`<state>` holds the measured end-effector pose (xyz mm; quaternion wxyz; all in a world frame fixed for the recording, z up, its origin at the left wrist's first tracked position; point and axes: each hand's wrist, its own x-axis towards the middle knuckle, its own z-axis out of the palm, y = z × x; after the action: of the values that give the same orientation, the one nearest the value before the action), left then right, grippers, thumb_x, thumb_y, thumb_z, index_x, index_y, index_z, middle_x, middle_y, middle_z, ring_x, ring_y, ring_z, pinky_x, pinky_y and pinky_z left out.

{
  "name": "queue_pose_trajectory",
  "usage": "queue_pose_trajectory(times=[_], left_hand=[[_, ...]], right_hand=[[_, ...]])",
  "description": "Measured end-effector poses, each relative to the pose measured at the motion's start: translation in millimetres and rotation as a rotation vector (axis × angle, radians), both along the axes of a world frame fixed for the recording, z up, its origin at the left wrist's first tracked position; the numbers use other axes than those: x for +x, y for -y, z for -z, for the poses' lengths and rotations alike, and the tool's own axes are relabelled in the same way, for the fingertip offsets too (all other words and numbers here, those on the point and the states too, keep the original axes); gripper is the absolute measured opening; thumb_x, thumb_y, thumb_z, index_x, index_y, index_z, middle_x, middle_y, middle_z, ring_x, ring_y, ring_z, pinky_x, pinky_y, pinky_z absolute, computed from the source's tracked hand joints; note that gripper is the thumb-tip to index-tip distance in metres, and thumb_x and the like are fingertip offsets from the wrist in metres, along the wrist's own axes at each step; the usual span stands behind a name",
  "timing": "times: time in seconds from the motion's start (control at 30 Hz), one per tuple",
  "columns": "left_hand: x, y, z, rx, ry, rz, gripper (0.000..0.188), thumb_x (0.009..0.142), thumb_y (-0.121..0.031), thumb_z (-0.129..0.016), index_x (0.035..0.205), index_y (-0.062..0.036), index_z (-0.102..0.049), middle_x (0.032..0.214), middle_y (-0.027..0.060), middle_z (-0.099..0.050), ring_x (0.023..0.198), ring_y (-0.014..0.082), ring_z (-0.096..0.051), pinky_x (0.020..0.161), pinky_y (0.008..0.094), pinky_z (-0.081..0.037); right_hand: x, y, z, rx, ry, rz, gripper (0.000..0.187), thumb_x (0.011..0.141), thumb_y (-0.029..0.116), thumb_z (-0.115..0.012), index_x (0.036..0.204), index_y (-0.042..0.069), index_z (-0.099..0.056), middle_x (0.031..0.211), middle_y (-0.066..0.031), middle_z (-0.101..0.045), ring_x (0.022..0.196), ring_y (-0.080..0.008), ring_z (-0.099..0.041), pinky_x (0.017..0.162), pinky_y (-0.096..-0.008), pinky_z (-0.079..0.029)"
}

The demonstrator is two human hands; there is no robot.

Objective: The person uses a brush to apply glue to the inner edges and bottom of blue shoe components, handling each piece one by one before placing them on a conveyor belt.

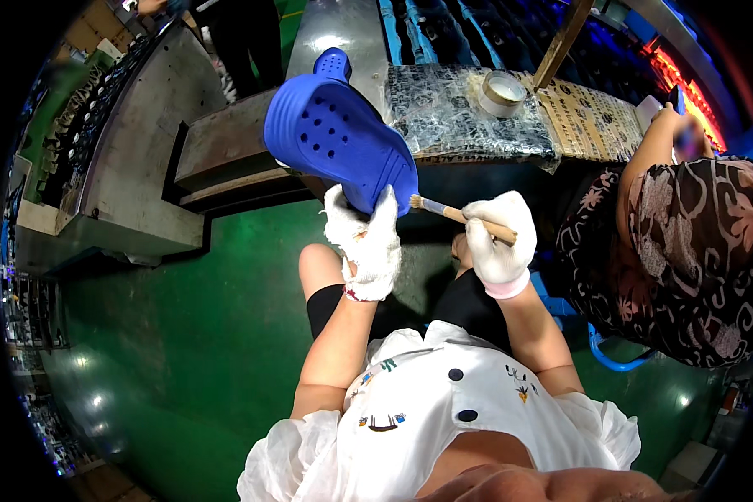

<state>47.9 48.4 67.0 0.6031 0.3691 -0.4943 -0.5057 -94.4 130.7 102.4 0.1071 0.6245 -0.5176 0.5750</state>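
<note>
My left hand [368, 247], in a worn white glove, grips a blue foam clog [343, 138] by its near end. Small round holes dot the clog's upper, which points away from me. Held like a pen in my white-gloved right hand [500, 238] is a paintbrush [453, 212] with a wooden handle. Its bristle tip touches or nearly touches the clog's near right edge; I cannot tell which. The fingers of both hands are closed. Beyond them, a roll of tape or shallow round tub [502, 94] sits on the plastic-wrapped bench edge [468, 125].
A co-worker in a dark patterned top [661, 251] sits close on my right, on a blue stool [615, 356]. Blue-lit black parts fill the conveyor [485, 33] ahead. A metal machine housing [134, 142] stands to the left. Another person [238, 42] stands beyond it.
</note>
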Motion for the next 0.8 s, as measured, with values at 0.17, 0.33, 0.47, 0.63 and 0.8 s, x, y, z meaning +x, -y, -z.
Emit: queue_pose_trajectory(times=[0.17,0.33,0.47,0.63,0.8], left_hand=[[1,-1,-1,-0.046,-0.01,-0.019,0.04,0.082,-0.002,-0.071,0.115,0.0001,-0.048,0.107,0.0079,-0.058,0.096,0.0135,-0.055,0.088,0.0297,-0.047],[2,-1,2,-0.021,-0.045,0.009,0.037,0.082,0.0,-0.07,0.114,0.0001,-0.05,0.106,0.0076,-0.059,0.094,0.0134,-0.057,0.086,0.0287,-0.047],[2,-1,4,-0.005,-0.022,-0.011,0.037,0.083,0.0,-0.069,0.114,-0.0004,-0.05,0.104,0.0077,-0.059,0.093,0.0133,-0.057,0.086,0.0286,-0.047],[6,0,2,0.008,-0.069,0.022,0.033,0.083,-0.002,-0.071,0.11,0.0015,-0.052,0.104,0.0076,-0.061,0.091,0.0135,-0.057,0.085,0.0296,-0.048],[1,-5,-6,0.044,-0.099,0.034,0.03,0.083,0.0,-0.07,0.107,-0.0007,-0.053,0.102,0.0059,-0.061,0.091,0.0129,-0.057,0.085,0.029,-0.048]], right_hand=[[2,-7,-4,-0.023,0.089,0.05,0.015,0.068,-0.006,-0.065,0.077,0.006,-0.065,0.07,-0.0049,-0.063,0.058,-0.0219,-0.053,0.057,-0.0324,-0.041],[-2,-5,-3,-0.01,0.022,0.068,0.017,0.067,-0.006,-0.065,0.079,0.006,-0.064,0.07,-0.0056,-0.062,0.059,-0.0234,-0.053,0.057,-0.033,-0.042],[2,-11,-2,0.005,0.092,0.07,0.015,0.068,-0.006,-0.064,0.077,0.006,-0.063,0.07,-0.0055,-0.062,0.059,-0.0232,-0.053,0.056,-0.0332,-0.042],[2,-10,-6,0.051,0.009,0.048,0.013,0.069,-0.005,-0.064,0.077,0.006,-0.062,0.07,-0.0055,-0.061,0.059,-0.0231,-0.053,0.055,-0.0336,-0.042],[5,-11,-7,0.072,0.158,0.036,0.013,0.07,-0.005,-0.064,0.077,0.006,-0.063,0.07,-0.0055,-0.061,0.06,-0.0232,-0.053,0.055,-0.0335,-0.042]])
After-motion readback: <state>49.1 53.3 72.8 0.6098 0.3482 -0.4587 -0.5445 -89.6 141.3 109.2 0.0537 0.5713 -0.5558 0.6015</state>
